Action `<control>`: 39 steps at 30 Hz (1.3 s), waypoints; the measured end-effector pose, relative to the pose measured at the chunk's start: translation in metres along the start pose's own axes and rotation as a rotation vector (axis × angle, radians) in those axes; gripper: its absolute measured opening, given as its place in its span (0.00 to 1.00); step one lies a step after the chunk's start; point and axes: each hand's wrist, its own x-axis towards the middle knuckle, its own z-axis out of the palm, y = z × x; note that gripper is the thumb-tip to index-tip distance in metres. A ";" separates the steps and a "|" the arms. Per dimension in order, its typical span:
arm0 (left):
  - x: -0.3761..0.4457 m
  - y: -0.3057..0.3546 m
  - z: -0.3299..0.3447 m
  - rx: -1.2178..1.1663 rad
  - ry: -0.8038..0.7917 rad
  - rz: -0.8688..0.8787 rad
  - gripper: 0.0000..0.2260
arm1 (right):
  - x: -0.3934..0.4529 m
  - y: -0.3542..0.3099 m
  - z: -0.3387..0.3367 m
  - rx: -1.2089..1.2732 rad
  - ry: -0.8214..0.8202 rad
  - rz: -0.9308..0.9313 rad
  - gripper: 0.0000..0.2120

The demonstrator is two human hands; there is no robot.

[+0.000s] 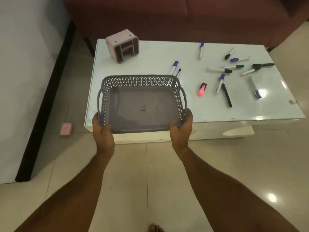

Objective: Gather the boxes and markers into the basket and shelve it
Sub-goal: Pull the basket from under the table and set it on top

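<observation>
A grey perforated basket [142, 91] is held over the near left part of the white table [150, 64], with nothing inside it. My left hand [102, 131] grips its near left corner and my right hand [181, 126] grips its near right corner. A pink compartment box [122, 46] lies on its side at the table's far left. Several markers lie scattered on the right half, among them a pink highlighter [202, 89], a long black marker [226, 95] and a blue-capped marker [201, 50]. A small pink box [66, 129] sits on the floor left of the table.
A dark red sofa [167, 17] stands behind the table. A white wall with a black skirting strip [46, 97] runs along the left. The floor is pale tile, and a bare foot [155, 228] shows at the bottom edge.
</observation>
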 end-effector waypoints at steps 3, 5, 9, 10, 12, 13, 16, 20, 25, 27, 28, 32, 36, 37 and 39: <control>0.026 -0.003 0.008 0.050 -0.007 -0.001 0.29 | 0.024 0.006 0.015 -0.041 -0.039 -0.007 0.40; 0.037 -0.004 0.012 0.085 -0.014 0.002 0.27 | 0.034 0.007 0.021 -0.070 -0.061 -0.024 0.40; 0.054 0.001 0.022 0.154 -0.007 0.028 0.25 | 0.051 0.003 0.033 -0.116 -0.063 -0.046 0.40; 0.058 0.003 0.023 0.162 -0.009 0.028 0.25 | 0.055 0.001 0.036 -0.125 -0.067 -0.049 0.39; 0.066 0.005 0.023 0.166 -0.024 0.021 0.25 | 0.060 -0.001 0.041 -0.140 -0.069 -0.064 0.36; 0.068 0.005 0.024 0.171 -0.030 0.017 0.25 | 0.061 0.000 0.043 -0.145 -0.070 -0.072 0.35; 0.068 0.007 0.027 0.171 -0.023 0.017 0.24 | 0.061 -0.002 0.046 -0.167 -0.065 -0.073 0.34; 0.064 0.013 0.027 0.175 -0.060 0.069 0.25 | 0.060 -0.006 0.047 -0.225 -0.056 -0.070 0.35; 0.073 0.022 0.011 0.313 -0.117 0.156 0.26 | 0.053 -0.018 0.044 -0.489 0.019 -0.117 0.40; 0.084 0.031 -0.002 0.421 -0.172 0.189 0.27 | 0.044 -0.032 0.051 -0.622 0.036 -0.190 0.41; 0.091 0.038 -0.010 0.501 -0.205 0.213 0.28 | 0.039 -0.041 0.058 -0.674 0.023 -0.231 0.41; 0.131 0.077 -0.052 0.820 -0.251 0.440 0.30 | 0.022 -0.078 0.108 -0.860 -0.135 -0.361 0.42; 0.178 0.104 -0.111 1.002 -0.218 0.507 0.31 | 0.005 -0.109 0.188 -0.998 -0.327 -0.467 0.44; 0.189 0.107 -0.130 1.047 -0.212 0.521 0.31 | -0.001 -0.115 0.212 -1.019 -0.377 -0.487 0.44; 0.208 0.110 -0.164 1.131 -0.207 0.544 0.32 | -0.011 -0.120 0.256 -1.032 -0.470 -0.517 0.44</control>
